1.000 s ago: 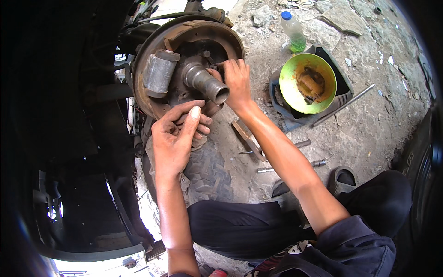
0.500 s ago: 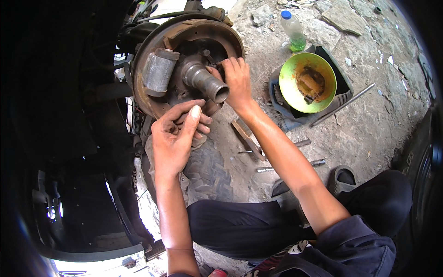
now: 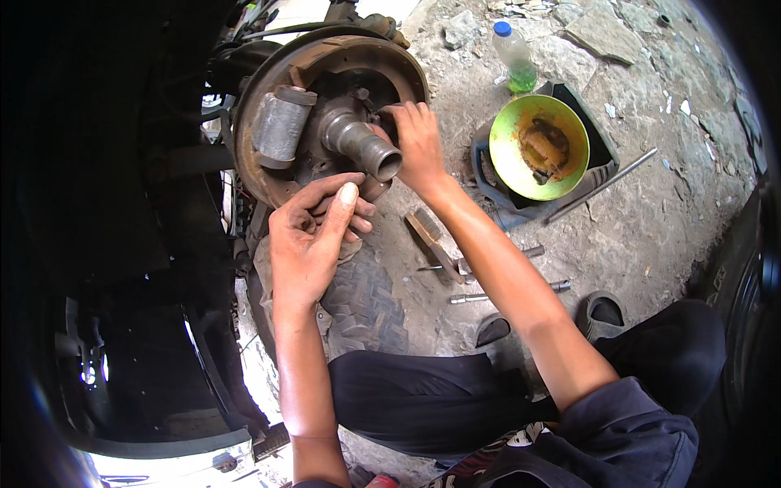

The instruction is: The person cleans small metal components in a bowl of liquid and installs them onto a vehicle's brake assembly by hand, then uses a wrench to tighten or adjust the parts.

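Note:
A rusty round brake backing plate [image 3: 386, 58] stands upright at upper left, with a hollow metal axle spindle [image 3: 358, 145] jutting from its middle towards me. On its left side sits a grey, rounded block [image 3: 279, 128]. My right hand [image 3: 416, 142] reaches in beside the spindle, fingers curled at the plate's right inner side; what they grip is hidden. Below the spindle, my left hand [image 3: 313, 228] is held with thumb and forefinger drawn together and the other fingers loosely bent. Anything pinched there is too small or covered to name.
On the stony ground to the right, a yellow-green bowl [image 3: 506, 134] with brown residue rests on a black tray [image 3: 604, 134]. Nearby are a bottle of green liquid [image 3: 517, 61], a metal rod [image 3: 602, 185], a wire brush [image 3: 435, 244], a socket extension [image 3: 512, 293] and a tyre [image 3: 362, 305].
Both hands keep almost the same place and pose. The whole view has shifted very slightly, and more of the wire brush shows beside my right forearm.

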`<action>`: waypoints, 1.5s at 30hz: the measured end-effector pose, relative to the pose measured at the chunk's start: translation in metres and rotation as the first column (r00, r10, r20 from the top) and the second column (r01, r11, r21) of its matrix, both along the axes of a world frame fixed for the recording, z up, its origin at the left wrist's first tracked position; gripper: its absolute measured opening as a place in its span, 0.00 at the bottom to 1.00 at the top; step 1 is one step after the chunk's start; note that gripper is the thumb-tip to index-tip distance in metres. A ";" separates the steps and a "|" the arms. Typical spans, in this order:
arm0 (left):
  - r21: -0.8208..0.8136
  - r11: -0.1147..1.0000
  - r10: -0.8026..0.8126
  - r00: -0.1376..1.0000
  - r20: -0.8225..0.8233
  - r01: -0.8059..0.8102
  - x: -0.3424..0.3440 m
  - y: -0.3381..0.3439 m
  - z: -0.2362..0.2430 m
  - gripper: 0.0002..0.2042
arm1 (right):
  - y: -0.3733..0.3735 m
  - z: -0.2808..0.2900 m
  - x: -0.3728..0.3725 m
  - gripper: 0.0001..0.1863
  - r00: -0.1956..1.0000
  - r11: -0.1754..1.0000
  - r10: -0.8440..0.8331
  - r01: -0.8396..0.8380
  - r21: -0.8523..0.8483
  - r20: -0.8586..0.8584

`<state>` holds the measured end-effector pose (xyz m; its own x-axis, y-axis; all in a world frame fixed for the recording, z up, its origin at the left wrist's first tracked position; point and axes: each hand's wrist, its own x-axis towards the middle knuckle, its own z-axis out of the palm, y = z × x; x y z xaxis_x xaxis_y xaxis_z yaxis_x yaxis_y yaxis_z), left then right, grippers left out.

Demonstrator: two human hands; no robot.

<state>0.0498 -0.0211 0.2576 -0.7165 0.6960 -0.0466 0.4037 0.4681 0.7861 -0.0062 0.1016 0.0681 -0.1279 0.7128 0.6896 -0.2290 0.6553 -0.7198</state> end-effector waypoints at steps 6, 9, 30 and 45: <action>-0.004 1.000 0.001 1.000 -0.005 -0.001 0.001 0.000 0.001 0.13 | -0.001 -0.001 0.000 0.11 0.999 1.000 0.008 -0.010 0.023 0.048; 0.001 1.000 0.001 1.000 -0.003 -0.001 0.001 -0.001 0.000 0.13 | -0.005 0.002 -0.003 0.11 0.995 0.999 -0.047 0.046 0.016 0.092; -0.002 1.000 0.003 1.000 -0.005 -0.003 0.005 -0.004 0.006 0.14 | 0.024 0.037 0.003 0.14 0.986 0.981 0.161 -0.164 -0.105 -0.035; -0.119 0.993 0.006 0.999 0.047 0.000 0.002 -0.003 0.001 0.15 | 0.037 0.037 -0.001 0.12 0.976 0.975 0.213 -0.210 0.067 -0.043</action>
